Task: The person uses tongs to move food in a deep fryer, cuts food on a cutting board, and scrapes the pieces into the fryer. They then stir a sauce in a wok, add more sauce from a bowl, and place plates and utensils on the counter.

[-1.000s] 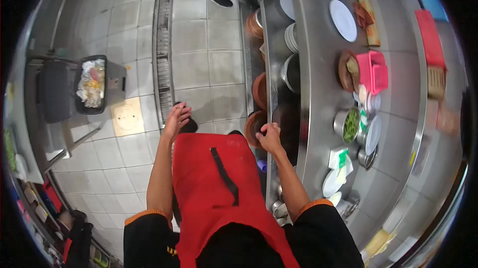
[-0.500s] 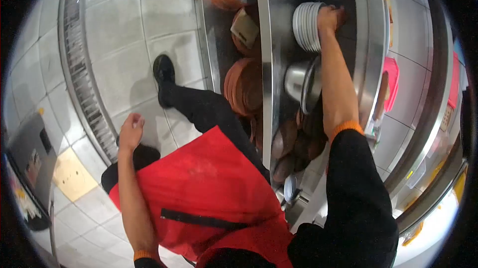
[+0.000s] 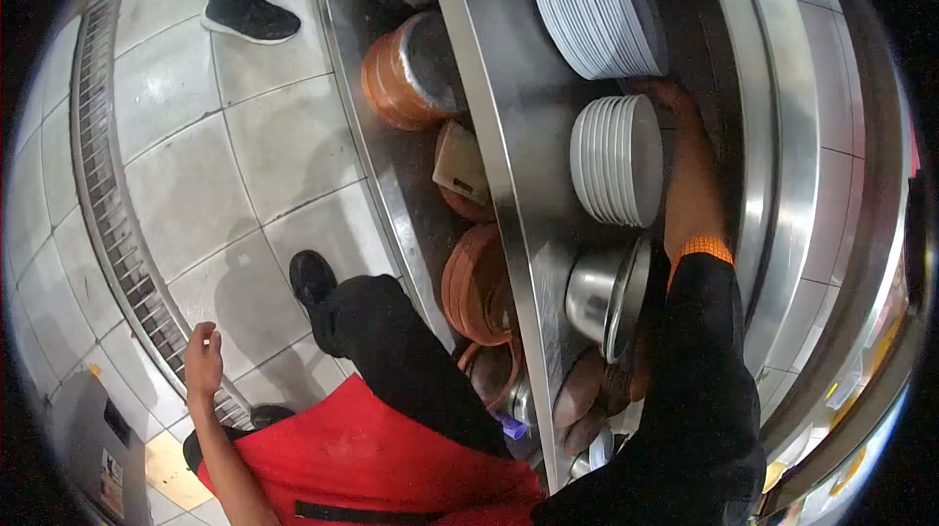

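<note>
"As you report from beside the steel shelving, where is your right hand?"

"My right hand (image 3: 665,94) is reaching into the upper shelf (image 3: 528,101), at the taller stack of white plates (image 3: 597,13), close to the end of the shorter stack of white plates (image 3: 614,162). Its fingers are partly hidden and in shadow; I cannot tell how far open they are, or whether they have hold of a plate."

"And your left?"

"My left hand (image 3: 203,365) is held out over the tiled floor (image 3: 279,277), near the drain grating (image 3: 103,154). Its fingers are loosely open, slightly bent, and hold nothing."

"State the other shelf contents."

"Beside the shorter stack, on the same shelf, sits a stainless steel pot (image 3: 589,291). On the lower shelf (image 3: 386,174) I record terracotta-coloured bowls (image 3: 468,282), nested together, a beige block-shaped item (image 3: 460,162) with a dark slot, and an orange-brown stack of pots (image 3: 393,76)."

"Any markings?"

"One label (image 3: 111,482), on the grey bin (image 3: 83,438). Its print is too small for me to read."

"Anyone nearby?"

"Another person's dark shoe (image 3: 256,20), with a pale sole, stands on the tiles, well apart from my left hand."
</note>
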A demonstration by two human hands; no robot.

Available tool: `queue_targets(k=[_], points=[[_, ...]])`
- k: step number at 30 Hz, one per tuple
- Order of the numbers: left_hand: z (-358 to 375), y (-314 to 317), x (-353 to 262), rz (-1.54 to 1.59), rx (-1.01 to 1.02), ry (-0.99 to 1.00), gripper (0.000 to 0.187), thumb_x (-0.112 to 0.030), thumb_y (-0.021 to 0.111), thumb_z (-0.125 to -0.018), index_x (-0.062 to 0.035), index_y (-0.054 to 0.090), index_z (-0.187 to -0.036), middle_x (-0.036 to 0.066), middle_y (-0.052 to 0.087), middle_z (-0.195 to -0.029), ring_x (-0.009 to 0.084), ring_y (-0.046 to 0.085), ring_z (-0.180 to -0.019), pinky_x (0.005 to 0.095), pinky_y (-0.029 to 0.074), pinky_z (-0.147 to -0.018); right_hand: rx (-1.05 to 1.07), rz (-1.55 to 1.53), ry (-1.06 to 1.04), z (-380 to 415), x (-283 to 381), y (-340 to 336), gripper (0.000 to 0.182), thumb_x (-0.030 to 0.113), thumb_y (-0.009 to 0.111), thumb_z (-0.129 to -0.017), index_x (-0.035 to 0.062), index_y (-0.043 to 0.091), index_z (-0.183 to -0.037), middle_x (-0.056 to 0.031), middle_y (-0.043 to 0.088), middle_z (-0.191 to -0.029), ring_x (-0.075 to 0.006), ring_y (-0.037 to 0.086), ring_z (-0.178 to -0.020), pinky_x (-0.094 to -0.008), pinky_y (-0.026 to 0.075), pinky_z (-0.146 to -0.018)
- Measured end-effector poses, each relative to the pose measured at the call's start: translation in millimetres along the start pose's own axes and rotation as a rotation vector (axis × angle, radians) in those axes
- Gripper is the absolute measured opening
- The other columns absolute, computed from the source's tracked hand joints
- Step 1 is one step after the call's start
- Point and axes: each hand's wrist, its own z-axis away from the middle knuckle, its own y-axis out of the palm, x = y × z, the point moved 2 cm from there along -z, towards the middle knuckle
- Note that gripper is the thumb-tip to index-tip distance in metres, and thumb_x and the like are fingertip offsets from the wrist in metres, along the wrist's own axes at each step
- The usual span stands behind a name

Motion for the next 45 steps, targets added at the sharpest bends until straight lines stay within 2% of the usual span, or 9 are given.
queue_targets(k=[14,18,21,24,26,34,40,43,45], points=[[-13,37,-22,0.227,0.226,-0.008,0.022,-0.016,0.045,-0.091,-0.0014,0.051,-0.106,0.009,0.057,-0.097,0.0162,0.053,-0.084,0.0282,0.042,-0.076,-0.312,0.18,-0.006,4,-26,1,0.04,0.019,0.048,-0.082,-0.0026,0.049,-0.116,-0.0244,0.049,-0.116,-0.0355,0.051,-0.105,-0.0422,0.041,-0.088],[2,37,-24,0.318,0.229,-0.021,0.021,-0.016,0.046,-0.091,-0.0014,0.052,-0.106,0.007,0.057,-0.097,0.0142,0.051,-0.083,0.0271,0.042,-0.077,-0.545,0.264,0.04,32,-40,-11,0.038,0.017,0.05,-0.081,-0.0016,0.051,-0.115,-0.0232,0.051,-0.114,-0.0341,0.053,-0.103,-0.042,0.043,-0.086],[15,45,-21,0.378,0.244,-0.005,0.023,-0.019,0.045,-0.092,-0.0038,0.051,-0.108,0.004,0.055,-0.092,0.0129,0.05,-0.085,0.0262,0.041,-0.076,-0.996,0.377,-0.111,65,-34,-16,0.033,0.014,0.051,-0.081,-0.0017,0.055,-0.11,-0.0225,0.055,-0.11,-0.0327,0.056,-0.099,-0.042,0.045,-0.082],[35,51,-19,0.476,0.254,-0.018,0.022,-0.014,0.045,-0.09,-0.0019,0.052,-0.107,0.007,0.059,-0.098,0.0147,0.052,-0.084,0.0272,0.041,-0.078,-0.905,-0.143,-0.115,97,-25,-16,0.033,0.015,0.051,-0.081,-0.0007,0.054,-0.11,-0.0214,0.055,-0.11,-0.0316,0.056,-0.098,-0.0435,0.045,-0.082],[43,52,-19,0.393,0.263,-0.015,0.022,-0.014,0.045,-0.091,-0.0019,0.052,-0.108,0.008,0.059,-0.098,0.0154,0.052,-0.086,0.0276,0.041,-0.078,-0.572,-0.141,0.043,82,-26,-26,0.035,0.016,0.05,-0.082,-0.0002,0.052,-0.113,-0.0218,0.053,-0.113,-0.034,0.055,-0.098,-0.0451,0.043,-0.085],[58,71,-36,0.56,0.161,-0.097,0.029,-0.024,0.044,-0.092,-0.0053,0.051,-0.113,0.006,0.058,-0.099,0.0174,0.055,-0.089,0.0303,0.042,-0.078,-0.853,-0.374,-0.062,124,-9,-4,0.028,0.007,0.05,-0.077,0.0009,0.056,-0.104,-0.0178,0.051,-0.095,-0.0316,0.051,-0.082,-0.0425,0.04,-0.075],[177,81,-63,0.858,0.307,-0.289,0.035,-0.029,0.047,-0.09,-0.0091,0.046,-0.119,0.006,0.056,-0.106,0.0186,0.056,-0.092,0.0306,0.046,-0.077,-0.689,-0.517,-0.418,284,48,9,0.025,-0.001,0.05,-0.073,0.0018,0.06,-0.096,-0.0143,0.05,-0.079,-0.0294,0.047,-0.069,-0.0402,0.038,-0.068],[228,47,-100,0.905,0.306,-0.321,0.035,-0.029,0.047,-0.09,-0.008,0.045,-0.118,0.007,0.057,-0.104,0.0201,0.057,-0.09,0.0301,0.047,-0.077,-0.644,-0.044,-0.791,378,91,-13,0.03,-0.008,0.051,-0.066,0.006,0.063,-0.09,-0.009,0.046,-0.071,-0.0252,0.041,-0.062,-0.0384,0.036,-0.061],[249,13,-127,1.0,0.296,-0.263,0.039,-0.032,0.046,-0.09,-0.0079,0.042,-0.12,0.008,0.054,-0.107,0.0222,0.056,-0.093,0.0338,0.046,-0.08,-0.44,-0.309,-0.86,422,100,-16,0.031,-0.003,0.058,-0.062,0.0123,0.064,-0.088,-0.0072,0.051,-0.08,-0.0244,0.048,-0.077,-0.0379,0.036,-0.064]])
